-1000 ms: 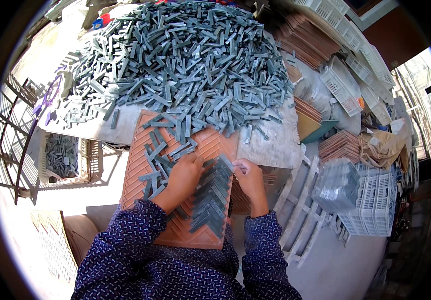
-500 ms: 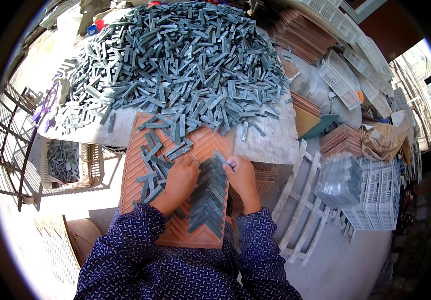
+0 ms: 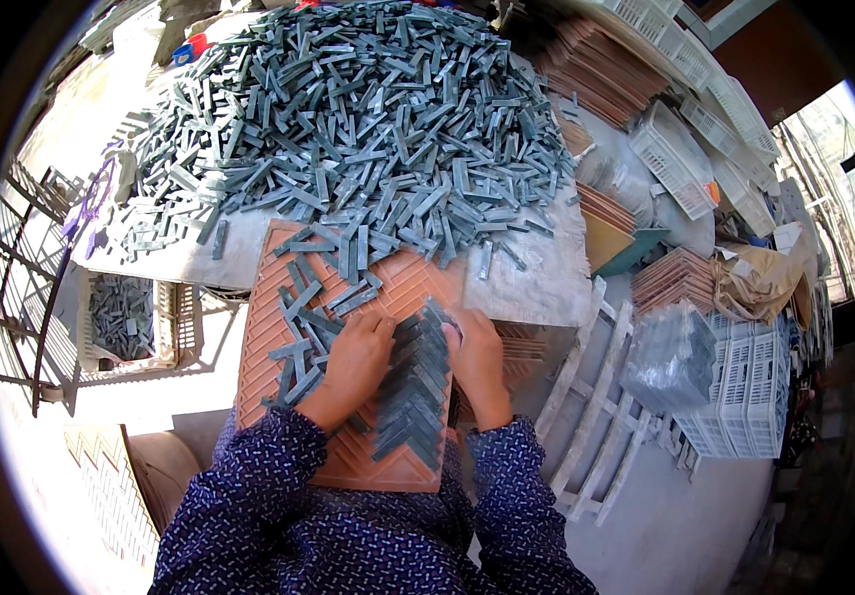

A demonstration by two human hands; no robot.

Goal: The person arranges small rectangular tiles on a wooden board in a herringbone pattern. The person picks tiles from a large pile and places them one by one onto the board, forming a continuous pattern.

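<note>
An orange-brown grooved board (image 3: 409, 278) leans from the table edge toward my body. On its right part, narrow grey-green stone strips (image 3: 412, 397) lie in a herringbone pattern. Loose stone strips (image 3: 300, 307) are scattered over its left part. My left hand (image 3: 358, 359) rests over the board's middle, fingers bent together at the left edge of the pattern; whatever they hold is hidden. At the board's right edge, my right hand (image 3: 479, 359) pinches the end of a stone strip (image 3: 436, 310) at the top of the pattern.
A large heap of stone strips (image 3: 348, 119) covers the table (image 3: 536, 283) ahead. A crate of strips (image 3: 122, 317) stands at left. On the right are a pale slatted pallet (image 3: 586, 397), white crates (image 3: 744, 387), a plastic-wrapped stack (image 3: 670, 357) and stacked brown boards (image 3: 601, 69).
My right hand has turned slightly and its fingers have shifted a little at the pattern's top right. My left hand has barely moved.
</note>
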